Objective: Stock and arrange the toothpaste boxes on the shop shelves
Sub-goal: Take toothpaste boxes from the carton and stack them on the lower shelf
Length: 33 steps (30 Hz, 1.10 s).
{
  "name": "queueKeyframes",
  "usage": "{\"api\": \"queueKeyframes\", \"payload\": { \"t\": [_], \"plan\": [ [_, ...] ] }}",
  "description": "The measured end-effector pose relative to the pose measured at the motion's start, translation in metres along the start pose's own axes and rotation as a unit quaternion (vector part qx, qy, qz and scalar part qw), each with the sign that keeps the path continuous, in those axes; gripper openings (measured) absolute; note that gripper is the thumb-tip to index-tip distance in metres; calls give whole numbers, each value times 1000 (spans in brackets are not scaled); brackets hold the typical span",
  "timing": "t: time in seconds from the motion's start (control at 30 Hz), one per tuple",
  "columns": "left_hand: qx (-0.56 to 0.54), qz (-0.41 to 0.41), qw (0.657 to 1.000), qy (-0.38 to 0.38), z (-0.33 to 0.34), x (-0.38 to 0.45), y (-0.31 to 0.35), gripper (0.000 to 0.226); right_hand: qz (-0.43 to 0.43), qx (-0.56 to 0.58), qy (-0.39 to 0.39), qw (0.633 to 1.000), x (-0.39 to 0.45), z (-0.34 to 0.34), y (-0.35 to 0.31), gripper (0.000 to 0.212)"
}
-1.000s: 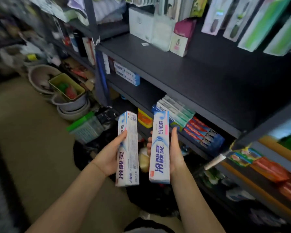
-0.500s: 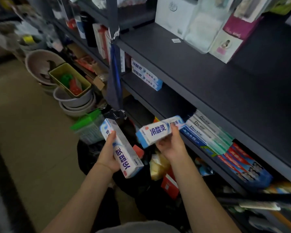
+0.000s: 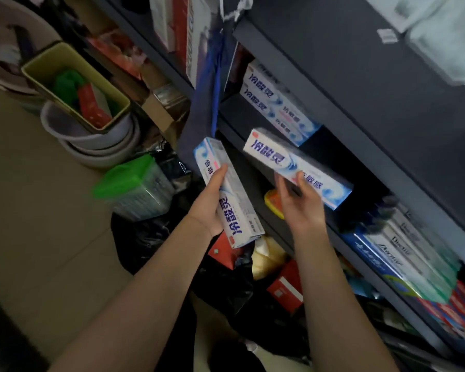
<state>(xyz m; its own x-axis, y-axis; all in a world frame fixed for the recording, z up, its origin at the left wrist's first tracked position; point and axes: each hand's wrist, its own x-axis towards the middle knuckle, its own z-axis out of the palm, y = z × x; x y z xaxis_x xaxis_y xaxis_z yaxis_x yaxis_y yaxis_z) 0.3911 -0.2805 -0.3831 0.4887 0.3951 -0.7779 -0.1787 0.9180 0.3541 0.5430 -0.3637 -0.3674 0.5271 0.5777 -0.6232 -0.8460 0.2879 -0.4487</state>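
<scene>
My left hand (image 3: 208, 208) grips one white-and-blue toothpaste box (image 3: 227, 194), thumb on the printed face and fingers curled behind it; the box stands nearly on end, tilted, below and to the left of the shelf opening. My right hand (image 3: 300, 208) pinches a second toothpaste box (image 3: 297, 167) along its near lower edge, fingertips (image 3: 281, 183) on the front face. This box lies almost level, long axis parallel to the shelf front, just in front of the middle shelf (image 3: 255, 122).

On that shelf, at its far left end beside the blue upright (image 3: 207, 103), sits a stack of two matching boxes (image 3: 277, 106). The box in my right hand is near this stack and lower, not touching it.

Step in hand, as I judge it: placement of the right-hand box with the matching stack. The next move calls for lifting the box over the shelf lip, keeping it level, and setting it on or against the stack with print facing out. The left-hand box then needs turning level before it follows.

Further right on the lower shelf lie other toothpaste brands (image 3: 403, 253). Stacked basins (image 3: 97, 140) stand on the floor at left.
</scene>
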Motion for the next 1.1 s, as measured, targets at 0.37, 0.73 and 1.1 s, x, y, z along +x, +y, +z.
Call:
{"api": "queueKeyframes", "payload": {
  "t": [0.37, 0.73, 1.1],
  "plan": [
    [40, -70, 997, -21, -6, 60, 1, 46, -43, -55, 28, 997, 72, -2, -1, 16],
    [90, -35, 995, -35, 6, 69, -10, 27, -81, -32, 124, 988, 44, -20, -19, 58],
    [212, 115, 970, -41, 2, 61, -11, 43, 28, -17, 43, 999, 32, -5, -13, 33]
  ]
}}
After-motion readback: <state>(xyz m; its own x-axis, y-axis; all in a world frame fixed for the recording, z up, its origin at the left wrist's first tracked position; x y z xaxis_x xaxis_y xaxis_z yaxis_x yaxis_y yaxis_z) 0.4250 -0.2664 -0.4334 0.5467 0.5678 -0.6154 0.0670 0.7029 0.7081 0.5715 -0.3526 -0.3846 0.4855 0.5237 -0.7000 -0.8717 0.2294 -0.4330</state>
